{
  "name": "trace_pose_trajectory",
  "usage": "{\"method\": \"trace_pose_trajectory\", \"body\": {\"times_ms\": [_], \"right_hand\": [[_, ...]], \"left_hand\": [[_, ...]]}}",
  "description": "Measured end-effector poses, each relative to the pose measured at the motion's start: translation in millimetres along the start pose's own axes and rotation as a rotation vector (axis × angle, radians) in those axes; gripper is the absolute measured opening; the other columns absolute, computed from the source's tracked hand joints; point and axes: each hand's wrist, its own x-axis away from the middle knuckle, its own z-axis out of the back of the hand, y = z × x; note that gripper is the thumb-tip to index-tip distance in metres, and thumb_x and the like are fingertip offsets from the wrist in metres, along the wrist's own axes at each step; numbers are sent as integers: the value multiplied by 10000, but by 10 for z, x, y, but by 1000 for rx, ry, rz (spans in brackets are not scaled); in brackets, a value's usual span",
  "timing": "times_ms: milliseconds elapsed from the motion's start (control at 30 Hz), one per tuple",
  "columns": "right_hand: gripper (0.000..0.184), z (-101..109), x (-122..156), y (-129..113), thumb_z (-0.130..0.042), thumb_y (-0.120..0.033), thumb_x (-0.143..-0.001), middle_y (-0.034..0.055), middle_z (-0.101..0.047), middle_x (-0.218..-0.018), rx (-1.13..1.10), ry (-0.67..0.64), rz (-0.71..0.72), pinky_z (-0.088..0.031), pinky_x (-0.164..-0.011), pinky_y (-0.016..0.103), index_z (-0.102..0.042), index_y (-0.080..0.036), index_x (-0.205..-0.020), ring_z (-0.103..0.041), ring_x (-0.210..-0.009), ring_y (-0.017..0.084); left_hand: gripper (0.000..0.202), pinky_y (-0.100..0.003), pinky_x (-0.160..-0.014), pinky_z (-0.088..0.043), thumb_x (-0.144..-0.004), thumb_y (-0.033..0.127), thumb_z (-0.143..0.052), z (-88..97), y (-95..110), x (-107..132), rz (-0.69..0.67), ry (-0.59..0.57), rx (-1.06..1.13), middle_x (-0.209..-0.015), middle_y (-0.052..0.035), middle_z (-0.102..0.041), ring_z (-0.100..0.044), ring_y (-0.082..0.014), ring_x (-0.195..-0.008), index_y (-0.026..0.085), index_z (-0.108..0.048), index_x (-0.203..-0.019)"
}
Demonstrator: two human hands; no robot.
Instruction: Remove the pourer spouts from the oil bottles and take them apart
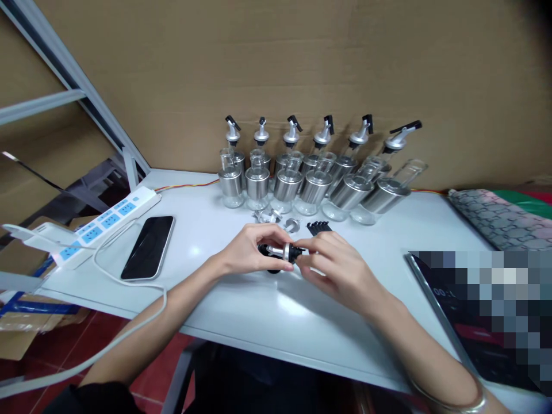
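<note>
My left hand [248,250] and my right hand [336,270] meet over the middle of the white table [241,310]. Both pinch a small silver and black pourer spout [282,252] held level between them, the left on its silver end, the right on its black end. Just behind my hands lie several loose silver spout parts [273,217] and a bunch of thin black sticks [318,227].
Two rows of glass and steel bottles [302,184] stand along the cardboard wall, the back row fitted with pourers. A phone [149,246] and a white power strip [101,221] with its cable lie at the left. A patterned pouch [495,221] and a dark screen [474,322] sit at the right.
</note>
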Motion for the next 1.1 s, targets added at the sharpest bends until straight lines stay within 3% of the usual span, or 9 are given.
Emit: {"method": "trace_pose_trajectory", "body": {"times_ms": [100,167,233,300,400,533,700,867,1100], "right_hand": [[28,56,33,128,-537,-217,-867,68,-667,-854,-259,10,-353,-479,-663,309,-562,-207,-875,-603,-735,169],[118,87,57,193,-555,-313,-865,52,-650,-794,-434,70,-581,-488,-641,294,-556,-204,-911,-601,-696,161],[208,91,65,214,-569,-398,-853,39,-644,-754,-595,96,-708,-487,-615,277,-562,-199,-911,-591,-655,149],[260,67,50,181,-594,-444,-828,31,-637,-722,-714,39,-740,-480,-596,263,-582,-190,-883,-583,-633,139],[278,11,4,72,-629,-453,-796,25,-628,-711,-809,-52,-749,-473,-563,251,-588,-180,-830,-576,-615,134],[211,-16,-26,-36,-627,-393,-810,27,-624,-760,-798,0,-701,-492,-571,243,-598,-186,-836,-586,-671,139],[105,24,4,-43,-599,-285,-841,43,-637,-794,-647,4,-563,-513,-592,253,-608,-189,-880,-595,-719,152],[61,43,5,-36,-604,-202,-830,26,-634,-756,-492,24,-419,-487,-553,237,-594,-177,-885,-557,-588,109],[149,31,-15,-93,-592,-122,-835,33,-607,-745,-321,91,-195,-485,-586,261,-555,-178,-968,-530,-609,117]], "left_hand": [[271,-303,-744,-585,-738,245,-732,-74,-87,17,-257,113,-242,-929,-96,-674,-661,-173,-877,126,-621,-954],[240,-323,-786,-585,-791,203,-680,-135,-115,34,-412,153,-384,-965,-107,-673,-656,-178,-929,126,-599,-1003],[231,-322,-805,-584,-818,152,-642,-185,-113,48,-504,165,-476,-993,-120,-668,-655,-176,-948,116,-581,-1037],[230,-313,-802,-588,-830,124,-617,-214,-90,55,-544,181,-528,-1008,-123,-661,-652,-174,-959,113,-570,-1055],[229,-310,-798,-594,-848,120,-587,-223,-44,47,-604,231,-583,-1011,-114,-654,-646,-178,-992,122,-554,-1075],[214,-312,-811,-598,-862,99,-547,-203,23,21,-688,271,-620,-1011,-108,-655,-641,-178,-1017,129,-547,-1074],[200,-306,-799,-599,-826,106,-588,-146,68,6,-715,228,-617,-950,-100,-669,-664,-167,-930,128,-559,-1023],[209,-282,-707,-594,-777,136,-644,-98,55,10,-676,193,-608,-899,-101,-677,-668,-165,-817,122,-574,-973],[222,-216,-624,-557,-746,220,-699,-18,135,-1,-557,111,-518,-849,-71,-662,-652,-129,-729,144,-584,-920]]}}
